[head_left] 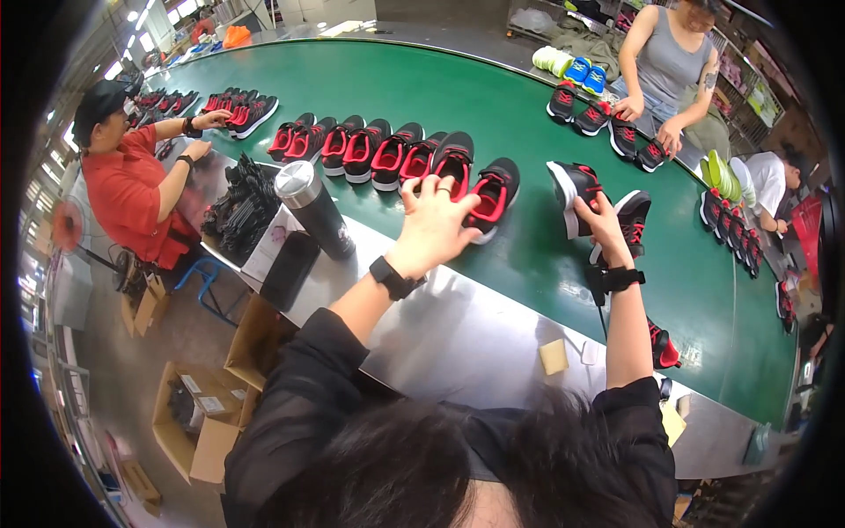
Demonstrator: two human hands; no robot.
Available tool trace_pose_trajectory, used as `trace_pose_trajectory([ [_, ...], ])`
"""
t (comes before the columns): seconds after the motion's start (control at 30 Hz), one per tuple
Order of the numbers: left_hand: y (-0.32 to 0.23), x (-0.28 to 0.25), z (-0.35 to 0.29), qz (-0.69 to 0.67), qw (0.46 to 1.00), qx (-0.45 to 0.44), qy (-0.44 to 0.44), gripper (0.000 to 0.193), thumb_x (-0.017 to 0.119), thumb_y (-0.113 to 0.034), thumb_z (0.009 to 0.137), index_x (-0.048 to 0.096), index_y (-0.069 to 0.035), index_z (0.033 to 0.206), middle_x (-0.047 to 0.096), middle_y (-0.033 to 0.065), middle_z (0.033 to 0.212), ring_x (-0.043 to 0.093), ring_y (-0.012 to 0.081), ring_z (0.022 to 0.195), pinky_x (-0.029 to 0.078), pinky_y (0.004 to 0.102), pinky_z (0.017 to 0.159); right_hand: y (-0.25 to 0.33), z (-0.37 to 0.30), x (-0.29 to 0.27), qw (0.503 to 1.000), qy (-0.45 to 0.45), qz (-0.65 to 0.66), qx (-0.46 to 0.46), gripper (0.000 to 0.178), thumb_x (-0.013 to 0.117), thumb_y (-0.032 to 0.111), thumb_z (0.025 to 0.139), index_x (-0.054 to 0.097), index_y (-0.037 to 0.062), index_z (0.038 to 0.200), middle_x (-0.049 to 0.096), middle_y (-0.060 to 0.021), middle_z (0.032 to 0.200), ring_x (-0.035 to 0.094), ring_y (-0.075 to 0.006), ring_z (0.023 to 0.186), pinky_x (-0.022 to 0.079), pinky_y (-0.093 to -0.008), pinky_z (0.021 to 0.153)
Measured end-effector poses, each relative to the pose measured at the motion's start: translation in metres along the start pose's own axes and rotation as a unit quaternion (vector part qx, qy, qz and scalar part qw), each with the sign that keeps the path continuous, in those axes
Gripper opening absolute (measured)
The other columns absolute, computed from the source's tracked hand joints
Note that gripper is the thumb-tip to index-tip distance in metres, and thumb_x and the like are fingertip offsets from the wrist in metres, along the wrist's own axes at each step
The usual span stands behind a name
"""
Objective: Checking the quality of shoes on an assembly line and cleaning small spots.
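Green belt (493,101), row of shoes (389,158), nearby bottle (319,216), carton (216,447)

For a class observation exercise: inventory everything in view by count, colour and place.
Worktop: one, green, centre
Shoe row: about eight, black-red, centre
Shoe pair: two, black-red, right of centre
Other shoes: many, black-red, blue, yellow-green, both sides
Metal table: one, silver, foreground
Bottle: one, black, silver-topped, table's left
Tangled heap: one, black, left of bottle
Square pad: one, yellow, metal table
Boxes: several, brown, lower left
People: at least three, red, grey, white tops, both sides
Wristbands: two, black, wrists
Left hand: one, black sleeve, over row
Right hand: one, black sleeve, holding left shoe
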State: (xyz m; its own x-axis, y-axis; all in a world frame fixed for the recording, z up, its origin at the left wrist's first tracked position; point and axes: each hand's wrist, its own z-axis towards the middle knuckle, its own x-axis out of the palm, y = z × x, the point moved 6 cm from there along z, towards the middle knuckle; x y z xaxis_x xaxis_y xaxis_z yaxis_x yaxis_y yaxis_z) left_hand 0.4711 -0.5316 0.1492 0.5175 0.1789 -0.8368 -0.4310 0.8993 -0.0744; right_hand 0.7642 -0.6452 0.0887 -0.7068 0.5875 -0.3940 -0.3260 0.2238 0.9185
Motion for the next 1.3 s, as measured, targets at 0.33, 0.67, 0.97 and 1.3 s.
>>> trace_pose_trajectory([
  [0.33,-0.018,0.029,-0.093,-0.413,0.863,-0.292,0.002,0.039,0.057,-0.036,0.095,0.059,-0.012,0.125,0.059,0.0128,0.113,0.052,0.0278,0.107,0.038,0.043,0.094,0.061,-0.172,0.064,0.924,0.091,-0.25,-0.276,0.047,0.079,0.031,0.074,0.062,0.0147,0.114,0.058,-0.0111,0.097,0.061,-0.0291,0.092,0.052,-0.0434,0.073],
  [0.67,-0.067,0.001,-0.195,-0.34,0.863,-0.287,0.238,0.09,0.068,-0.04,0.086,0.02,0.001,0.149,0.038,0.0342,0.131,0.041,0.0444,0.122,0.036,0.0458,0.107,0.019,-0.255,0.068,0.99,0.077,-0.097,-0.071,0.043,0.073,0.012,0.082,0.056,0.0097,0.121,0.062,-0.0094,0.097,0.066,-0.0224,0.077,0.053,-0.036,0.066],
  [0.97,-0.066,0.03,-0.21,-0.666,0.585,-0.405,0.224,0.065,0.055,-0.002,0.083,0.032,-0.001,0.144,0.057,0.0124,0.12,0.065,0.0171,0.084,0.056,0.0283,0.062,-0.057,-0.25,0.087,0.917,0.158,0.305,0.203,0.039,0.052,0.013,0.092,0.048,0.0047,0.13,0.063,-0.0053,0.099,0.063,-0.0123,0.074,0.051,-0.0269,0.052],
  [1.3,-0.08,0.004,-0.209,-0.698,0.523,-0.436,0.219,0.06,0.054,-0.001,0.082,0.044,-0.007,0.141,0.056,0.0048,0.115,0.057,0.0089,0.09,0.047,0.0227,0.073,-0.038,-0.281,0.062,0.904,0.071,0.381,0.182,0.055,0.051,0.003,0.076,0.046,0.0023,0.131,0.062,-0.0084,0.097,0.064,-0.018,0.073,0.051,-0.029,0.054],
])
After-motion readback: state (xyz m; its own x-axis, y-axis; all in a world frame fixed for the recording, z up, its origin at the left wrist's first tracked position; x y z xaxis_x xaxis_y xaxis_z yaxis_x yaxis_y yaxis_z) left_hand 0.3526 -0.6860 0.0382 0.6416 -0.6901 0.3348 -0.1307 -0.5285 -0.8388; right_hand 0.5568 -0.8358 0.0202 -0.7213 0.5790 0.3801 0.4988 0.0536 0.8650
